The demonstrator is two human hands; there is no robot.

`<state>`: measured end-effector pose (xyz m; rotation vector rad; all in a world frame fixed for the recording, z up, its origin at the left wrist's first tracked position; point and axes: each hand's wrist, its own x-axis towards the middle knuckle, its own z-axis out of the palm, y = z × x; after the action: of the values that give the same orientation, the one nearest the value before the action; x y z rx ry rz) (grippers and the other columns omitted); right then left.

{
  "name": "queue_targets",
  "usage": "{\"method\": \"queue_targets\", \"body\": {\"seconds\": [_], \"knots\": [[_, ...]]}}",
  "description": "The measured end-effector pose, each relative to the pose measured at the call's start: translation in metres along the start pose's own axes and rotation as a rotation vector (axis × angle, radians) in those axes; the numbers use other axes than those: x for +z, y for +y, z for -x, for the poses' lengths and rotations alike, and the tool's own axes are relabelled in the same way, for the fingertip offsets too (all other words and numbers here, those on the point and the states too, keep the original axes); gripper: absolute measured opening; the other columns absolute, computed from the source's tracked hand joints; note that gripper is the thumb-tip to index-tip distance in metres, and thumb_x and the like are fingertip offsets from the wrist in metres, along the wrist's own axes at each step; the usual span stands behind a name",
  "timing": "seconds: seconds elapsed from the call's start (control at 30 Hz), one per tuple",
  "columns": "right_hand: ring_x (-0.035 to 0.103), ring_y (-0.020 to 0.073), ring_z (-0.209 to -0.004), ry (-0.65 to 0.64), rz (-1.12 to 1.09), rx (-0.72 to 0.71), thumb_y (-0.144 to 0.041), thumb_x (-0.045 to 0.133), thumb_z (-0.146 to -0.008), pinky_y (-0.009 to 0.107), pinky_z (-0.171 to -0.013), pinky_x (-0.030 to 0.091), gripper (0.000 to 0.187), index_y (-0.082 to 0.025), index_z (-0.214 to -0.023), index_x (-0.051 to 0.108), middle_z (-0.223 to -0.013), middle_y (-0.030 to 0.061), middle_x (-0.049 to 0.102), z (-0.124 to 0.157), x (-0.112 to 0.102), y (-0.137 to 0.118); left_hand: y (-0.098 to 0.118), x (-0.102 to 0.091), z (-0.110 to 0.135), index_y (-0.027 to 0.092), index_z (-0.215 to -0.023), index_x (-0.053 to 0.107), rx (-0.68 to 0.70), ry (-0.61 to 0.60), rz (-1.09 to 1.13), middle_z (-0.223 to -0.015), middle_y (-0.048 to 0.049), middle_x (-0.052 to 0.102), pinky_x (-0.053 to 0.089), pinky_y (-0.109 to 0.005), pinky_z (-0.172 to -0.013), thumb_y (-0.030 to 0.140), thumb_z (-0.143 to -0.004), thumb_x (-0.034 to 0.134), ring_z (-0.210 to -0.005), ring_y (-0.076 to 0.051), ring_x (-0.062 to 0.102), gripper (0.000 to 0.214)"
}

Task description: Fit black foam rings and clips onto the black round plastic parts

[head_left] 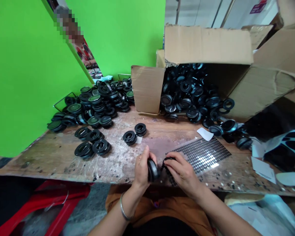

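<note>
My left hand is wrapped round a black disc-shaped part with a ribbed grey edge, held upright just above the front of the table. Close to its right side, my right hand pinches a thin dark curved piece, with a small gap between the two. Whether that piece is a ring cannot be made out. Under and beyond my right hand lies a clear sheet of small black dots. Two round black parts with open centres rest ahead of my left hand, partly on a white paper slip.
Stacked black discs fill the back left, with several paired parts in front. An open cardboard box lies on its side, black parts spilling out. A white slip and paper cards lie right. A red stool stands below.
</note>
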<state>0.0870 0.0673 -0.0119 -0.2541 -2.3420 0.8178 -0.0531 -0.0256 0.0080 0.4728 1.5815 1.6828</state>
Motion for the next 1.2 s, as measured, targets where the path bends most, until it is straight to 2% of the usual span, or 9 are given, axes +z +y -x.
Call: {"method": "queue_targets", "body": {"seconds": [0.13,0.23,0.3,0.37,0.5,0.63,0.83,1.03,1.2], "knots": [[0.059,0.0177,-0.093,-0.017,-0.060,0.063,-0.013,0.046,-0.092,0.030,-0.078,0.051,0.020,-0.021,-0.098,0.063,-0.102,0.0089,0.057,-0.011,-0.019,-0.001,0.021,-0.010,-0.001,0.017,-0.078,0.063,0.309,-0.372,-0.258,-0.077,-0.0037,0.059,0.044,-0.026,-0.070,0.051,-0.078,0.064,-0.073,-0.016,0.056,0.034],[0.060,0.0178,-0.085,-0.043,-0.181,0.187,-0.021,0.051,-0.091,0.030,-0.074,0.050,0.012,-0.021,-0.086,0.062,-0.090,0.0059,0.060,-0.022,-0.036,0.007,0.036,-0.017,-0.002,0.021,-0.097,0.064,0.481,-0.572,-0.541,-0.098,-0.0049,0.058,0.042,-0.030,-0.086,0.032,-0.067,0.079,-0.094,-0.020,0.056,0.035],[0.061,0.0164,-0.072,-0.041,-0.291,0.368,-0.028,0.051,-0.091,0.028,-0.064,0.050,0.013,-0.021,-0.087,0.059,-0.081,0.0032,0.062,-0.026,-0.043,0.021,0.035,-0.019,-0.003,0.021,-0.092,0.063,0.431,-0.509,-0.583,-0.092,-0.0035,0.059,0.044,-0.030,-0.082,0.030,-0.072,0.074,-0.088,-0.018,0.057,0.024],[0.058,0.0153,-0.062,-0.019,-0.280,0.527,-0.030,0.050,-0.090,0.026,-0.057,0.047,0.013,-0.020,-0.089,0.058,-0.073,0.0007,0.061,-0.027,-0.046,0.039,0.026,-0.019,-0.005,0.021,-0.085,0.057,0.260,-0.357,-0.462,-0.076,-0.0007,0.057,0.048,-0.028,-0.069,0.037,-0.077,0.068,-0.071,-0.016,0.057,0.021],[0.057,0.0168,-0.072,-0.165,0.114,0.471,-0.014,0.054,-0.081,0.027,-0.069,0.043,0.008,-0.018,-0.076,0.058,-0.077,0.0026,0.060,-0.024,-0.039,0.064,0.006,-0.017,-0.009,0.022,-0.085,0.048,-0.136,-0.162,0.042,-0.060,0.0034,0.050,0.040,-0.021,-0.039,0.058,-0.082,0.053,-0.047,-0.013,0.048,0.036],[0.056,0.0171,-0.078,-0.328,0.367,0.506,-0.010,0.051,-0.081,0.026,-0.071,0.038,0.013,-0.017,-0.076,0.060,-0.085,0.0053,0.060,-0.027,-0.029,0.061,0.006,-0.015,-0.012,0.021,-0.089,0.052,-0.352,-0.150,0.328,-0.062,0.0024,0.050,0.035,-0.017,-0.035,0.063,-0.084,0.047,-0.045,-0.011,0.046,0.042],[0.055,0.0179,-0.075,-0.382,0.480,0.535,-0.010,0.050,-0.079,0.027,-0.067,0.035,0.012,-0.017,-0.075,0.059,-0.082,0.0052,0.060,-0.032,-0.019,0.059,0.014,-0.015,-0.012,0.016,-0.095,0.059,-0.495,-0.198,0.487,-0.063,-0.0010,0.052,0.038,-0.017,-0.038,0.050,-0.091,0.044,-0.048,-0.011,0.050,0.037],[0.054,0.0211,-0.079,-0.334,0.524,0.520,-0.008,0.048,-0.080,0.030,-0.071,0.038,0.011,-0.015,-0.077,0.056,-0.085,0.0096,0.058,-0.023,-0.011,0.063,0.010,-0.016,-0.013,0.016,-0.091,0.059,-0.582,-0.216,0.549,-0.061,-0.0002,0.051,0.038,-0.014,-0.036,0.055,-0.090,0.044,-0.043,-0.007,0.046,0.041],[0.052,0.0204,-0.084,0.060,0.288,0.318,-0.012,0.051,-0.082,0.031,-0.078,0.041,0.008,-0.018,-0.077,0.052,-0.083,0.0051,0.055,-0.031,-0.025,0.029,0.001,-0.013,-0.006,0.018,-0.088,0.060,-0.477,-0.135,0.394,-0.061,0.0010,0.053,0.036,-0.015,-0.034,0.063,-0.080,0.055,-0.043,-0.008,0.047,0.046]]}}
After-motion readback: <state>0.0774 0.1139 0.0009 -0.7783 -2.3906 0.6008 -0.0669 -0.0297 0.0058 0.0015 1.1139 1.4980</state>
